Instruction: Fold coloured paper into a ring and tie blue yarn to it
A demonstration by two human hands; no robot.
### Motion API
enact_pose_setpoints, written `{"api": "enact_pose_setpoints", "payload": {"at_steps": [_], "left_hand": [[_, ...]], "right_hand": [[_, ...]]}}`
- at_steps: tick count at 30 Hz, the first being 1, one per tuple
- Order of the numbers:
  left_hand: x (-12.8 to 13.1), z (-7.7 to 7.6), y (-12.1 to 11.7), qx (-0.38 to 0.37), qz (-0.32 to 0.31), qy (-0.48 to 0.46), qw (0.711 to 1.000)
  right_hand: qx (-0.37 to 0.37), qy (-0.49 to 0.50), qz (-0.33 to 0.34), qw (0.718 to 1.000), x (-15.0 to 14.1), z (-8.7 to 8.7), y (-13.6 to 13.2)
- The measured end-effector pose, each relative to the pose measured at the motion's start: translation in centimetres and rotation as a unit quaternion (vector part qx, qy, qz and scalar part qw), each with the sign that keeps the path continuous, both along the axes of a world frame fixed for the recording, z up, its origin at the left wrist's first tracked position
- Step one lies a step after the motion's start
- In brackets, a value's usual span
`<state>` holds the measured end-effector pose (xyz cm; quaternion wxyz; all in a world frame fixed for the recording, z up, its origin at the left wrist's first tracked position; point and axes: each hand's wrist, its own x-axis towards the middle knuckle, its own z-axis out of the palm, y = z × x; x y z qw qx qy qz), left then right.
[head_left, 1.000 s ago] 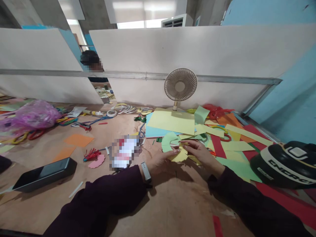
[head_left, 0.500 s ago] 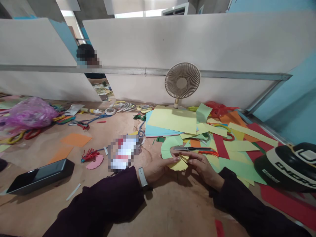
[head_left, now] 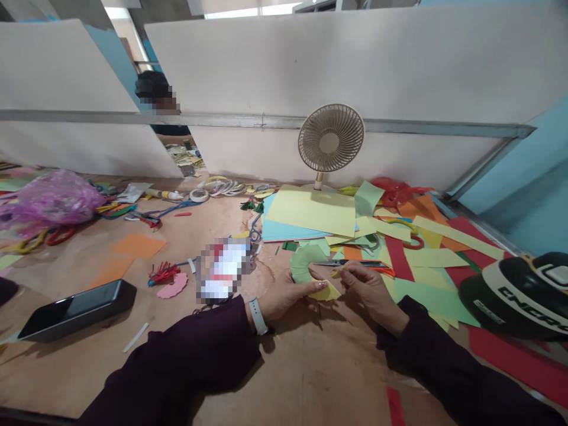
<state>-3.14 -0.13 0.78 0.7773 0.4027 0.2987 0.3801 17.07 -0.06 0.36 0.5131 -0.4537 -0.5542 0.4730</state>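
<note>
My left hand (head_left: pixel 288 294) pinches a small folded yellow paper piece (head_left: pixel 327 290) just above the brown table (head_left: pixel 284 367). My right hand (head_left: pixel 368 286) pinches the same yellow piece from the right side, fingers pressed together at its upper edge. A curved light-green paper piece (head_left: pixel 304 260) lies right behind my left fingers. Scissors with orange handles (head_left: pixel 359 264) lie on the paper scraps just beyond my right hand. Both arms wear dark purple sleeves, and a white band sits on my left wrist.
A small beige fan (head_left: pixel 331 141) stands at the back by the white partition. Coloured paper sheets (head_left: pixel 310 213) cover the right half. A black helmet (head_left: pixel 519 296) lies far right, a black phone (head_left: pixel 75 309) left, a pink plastic bag (head_left: pixel 53 198) far left. Another person's head shows behind the partition.
Both hands stayed on the yellow piece. My right hand shifted from lying over it to pinching its upper right edge, and the piece lifted slightly. The camera tilted down a little.
</note>
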Motion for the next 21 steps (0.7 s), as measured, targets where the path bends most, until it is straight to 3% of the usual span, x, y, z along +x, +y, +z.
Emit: {"api": "enact_pose_setpoints", "payload": {"at_steps": [3, 8, 14, 18, 21], "left_hand": [[-0.1, 0.6, -0.3, 0.023, -0.001, 0.02, 1.0], [0.2, 2.0, -0.8, 0.004, -0.014, -0.108, 0.994], [-0.2, 1.7, -0.2, -0.028, 0.004, -0.112, 0.993], [-0.2, 1.4, -0.1, -0.024, 0.003, -0.119, 0.993], [-0.1, 1.4, -0.1, -0.02, 0.01, -0.095, 0.995]], "right_hand": [[-0.008, -0.007, 0.0, 1.0, 0.2, 0.0, 0.1], [-0.033, 0.002, 0.017, 0.999, -0.1, -0.2, -0.1], [-0.026, 0.005, 0.009, 1.0, 0.0, -0.3, 0.2], [0.013, -0.076, 0.036, 0.996, 0.7, 0.0, 0.4], [0.092, -0.172, 0.04, 0.98, 1.1, 0.3, 0.4]]}}
